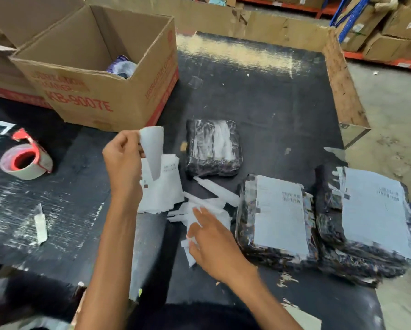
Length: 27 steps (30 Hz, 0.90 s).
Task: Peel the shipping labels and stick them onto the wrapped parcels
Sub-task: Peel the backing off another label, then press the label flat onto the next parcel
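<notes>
The table is black, flat and scratched white in places. Close by, the right hand is spread wide over a messy pile of thin white paper scraps. The left hand pinches a curled white label, held up over the label stack. To the right, two dark, shiny parcels lie side by side near the table edge, each with a label on top. A third parcel lies farther back with no label. A tape roll sits at the left, well apart. Behind it stands an open cardboard box. Past the third parcel the table is bare up to a low cardboard wall.
</notes>
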Tool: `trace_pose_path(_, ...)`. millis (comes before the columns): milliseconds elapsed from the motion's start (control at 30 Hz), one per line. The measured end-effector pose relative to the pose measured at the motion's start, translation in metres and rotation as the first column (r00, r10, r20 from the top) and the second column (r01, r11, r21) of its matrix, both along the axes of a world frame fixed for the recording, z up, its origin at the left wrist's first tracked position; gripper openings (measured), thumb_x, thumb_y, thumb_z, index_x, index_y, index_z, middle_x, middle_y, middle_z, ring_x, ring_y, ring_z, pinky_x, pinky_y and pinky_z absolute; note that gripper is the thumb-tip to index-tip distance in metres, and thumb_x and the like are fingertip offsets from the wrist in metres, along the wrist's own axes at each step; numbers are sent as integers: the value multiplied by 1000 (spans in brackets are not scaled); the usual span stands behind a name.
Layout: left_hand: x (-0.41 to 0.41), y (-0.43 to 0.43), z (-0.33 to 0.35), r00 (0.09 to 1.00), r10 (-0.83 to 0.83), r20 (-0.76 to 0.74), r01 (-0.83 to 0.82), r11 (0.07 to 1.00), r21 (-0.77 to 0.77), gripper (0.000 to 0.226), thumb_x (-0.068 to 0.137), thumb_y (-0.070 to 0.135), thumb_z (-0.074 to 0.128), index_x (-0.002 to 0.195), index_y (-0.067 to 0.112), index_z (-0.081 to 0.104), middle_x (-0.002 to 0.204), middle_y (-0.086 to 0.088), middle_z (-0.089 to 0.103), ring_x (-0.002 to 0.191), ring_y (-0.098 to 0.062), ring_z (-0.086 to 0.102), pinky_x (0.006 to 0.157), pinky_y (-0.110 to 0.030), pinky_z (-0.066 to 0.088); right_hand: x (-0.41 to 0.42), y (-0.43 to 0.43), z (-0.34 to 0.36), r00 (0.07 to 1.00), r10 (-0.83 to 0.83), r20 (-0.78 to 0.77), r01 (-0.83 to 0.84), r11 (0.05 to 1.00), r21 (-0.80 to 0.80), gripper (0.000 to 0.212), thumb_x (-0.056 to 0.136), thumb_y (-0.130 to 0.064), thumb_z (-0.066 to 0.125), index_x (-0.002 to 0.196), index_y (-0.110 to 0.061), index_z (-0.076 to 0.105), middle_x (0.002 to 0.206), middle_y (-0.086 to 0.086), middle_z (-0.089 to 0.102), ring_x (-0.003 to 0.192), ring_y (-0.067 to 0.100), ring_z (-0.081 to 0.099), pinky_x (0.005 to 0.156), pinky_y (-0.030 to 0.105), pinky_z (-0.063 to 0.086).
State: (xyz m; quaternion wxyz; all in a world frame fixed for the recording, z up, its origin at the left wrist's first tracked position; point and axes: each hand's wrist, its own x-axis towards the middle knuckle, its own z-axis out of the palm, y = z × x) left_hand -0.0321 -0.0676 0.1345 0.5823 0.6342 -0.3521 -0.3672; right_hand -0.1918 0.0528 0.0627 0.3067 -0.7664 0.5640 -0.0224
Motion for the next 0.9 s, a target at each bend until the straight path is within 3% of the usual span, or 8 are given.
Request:
trace_pose_path(167, -1, 24, 5, 993, -115, -14, 115, 993, 3, 22, 98, 11, 48, 87, -1, 64, 70, 1, 59, 55, -2, 52, 54, -19, 41, -7, 3, 16, 970, -198, 140, 219, 964, -154, 28, 99, -28, 56, 115, -17, 75, 156, -7, 47, 127, 14, 61, 101, 33, 51)
trace_pose_path(333, -16, 35, 7, 964, -262, -44, 258, 962, -93, 22, 97, 6, 50, 77, 0, 57, 75, -9, 56, 69, -17, 48, 61, -19, 43, -31, 4, 38, 880, -336, 336, 425, 873, -239, 29, 87, -50, 64, 108, -34, 78, 124, -28, 66, 108, -3, 64, 83, 23, 56)
trace_pose_path(433, -25, 43, 11, 929, -369, 23, 367, 915, -167, 23, 97, 3, 52, 76, 7, 57, 73, -2, 56, 70, -14, 50, 65, -20, 42, -43, -5, 57, 642, -466, 608, 574, 818, 21, 18, 97, -35, 63, 100, -29, 80, 98, -23, 76, 86, 2, 72, 72, 22, 57)
trace_pose_path(567, -33, 55, 11, 740, -629, 236, 670, 721, -177, 16, 98, 18, 58, 84, 16, 64, 87, 6, 72, 84, -18, 66, 77, -32, 50, -49, -28, 88, 227, -657, 719, 537, 700, 471, 48, 104, -46, 41, 103, -12, 74, 94, 6, 81, 79, 29, 78, 73, 37, 60)
trace_pose_path(633, -39, 61, 9, 595, -709, 378, 789, 606, -107, 9, 98, 19, 63, 92, 20, 69, 102, 6, 74, 102, -20, 66, 91, -38, 50, -51, -39, 92, 218, -677, 703, 534, 686, 494, 46, 100, -50, 46, 102, -15, 76, 90, 6, 81, 79, 25, 79, 72, 34, 60)
trace_pose_path(733, -47, 67, 2, 456, -691, 560, 853, 519, -54, 11, 95, 15, 69, 105, 19, 69, 120, 11, 68, 123, -16, 57, 104, -36, 44, -53, -54, 88, 213, -654, 726, 626, 662, 413, 20, 95, -32, 67, 102, -16, 77, 88, -2, 81, 80, 13, 77, 65, 23, 57)
trace_pose_path(800, -48, 70, -3, 430, -650, 627, 842, 539, -19, 27, 96, 21, 68, 122, 23, 63, 135, 13, 59, 133, -12, 49, 109, -37, 41, -55, -64, 84, 180, -644, 743, 678, 629, 381, 12, 96, -19, 67, 105, -16, 76, 90, -8, 81, 84, 9, 77, 65, 19, 57)
trace_pose_path(900, -48, 71, -8, 498, -594, 631, 761, 649, 10, 65, 91, 44, 70, 146, 35, 39, 152, 22, 38, 144, -3, 33, 116, -30, 33, -59, -78, 83, 173, -607, 775, 708, 624, 331, 11, 98, -17, 64, 101, -18, 75, 94, -10, 80, 84, 3, 76, 63, 15, 56)
